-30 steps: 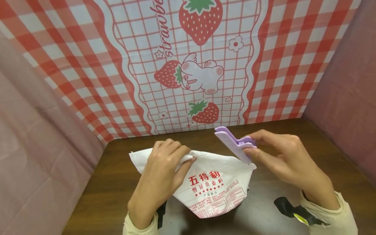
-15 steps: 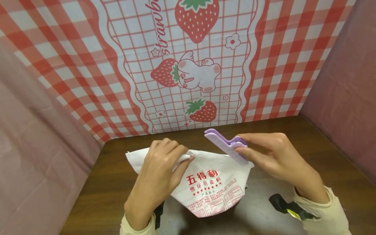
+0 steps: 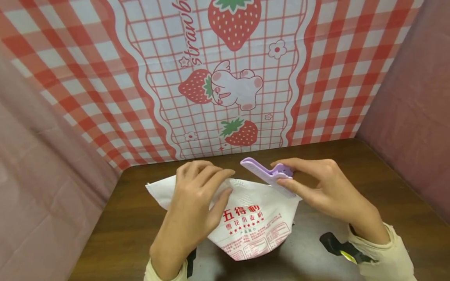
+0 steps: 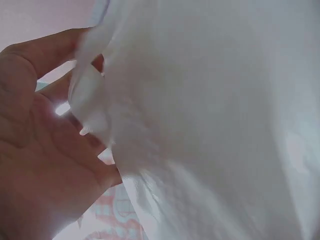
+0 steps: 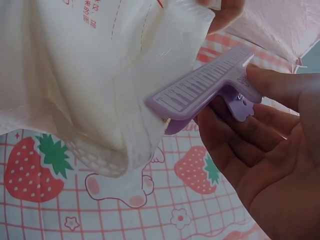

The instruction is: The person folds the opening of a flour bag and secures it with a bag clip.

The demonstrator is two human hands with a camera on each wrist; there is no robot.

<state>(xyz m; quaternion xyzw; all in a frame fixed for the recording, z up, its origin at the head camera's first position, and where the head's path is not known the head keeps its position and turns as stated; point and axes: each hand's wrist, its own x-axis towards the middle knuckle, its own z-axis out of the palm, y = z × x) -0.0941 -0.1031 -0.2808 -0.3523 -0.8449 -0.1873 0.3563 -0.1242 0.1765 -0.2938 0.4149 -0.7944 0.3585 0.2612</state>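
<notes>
A white flour bag (image 3: 251, 234) with red print stands in the middle, its top edge slanting down to the right corner. Over the left part of that edge is my left hand (image 3: 193, 199), thumb and index finger spread apart. The left wrist view shows its fingers at the white bag material (image 4: 200, 100), partly hidden behind a fold. My right hand (image 3: 328, 187) pinches a purple bag clip (image 3: 258, 171) by its handles. At the bag's right top corner, the clip's lower end overlaps the edge; the right wrist view has the clip's long ribbed bar (image 5: 200, 82) right beside the bag's rim.
A brown wooden table (image 3: 116, 218) carries a grey mat (image 3: 309, 257) under the bag. Behind it hangs a red-and-white strawberry cloth (image 3: 225, 89). Pink curtains (image 3: 38, 175) close off both sides.
My left thumb and fingers have loosened from the pinched bag edge and spread apart. The right hand has brought the clip slightly left and tilted it along the bag's right corner.
</notes>
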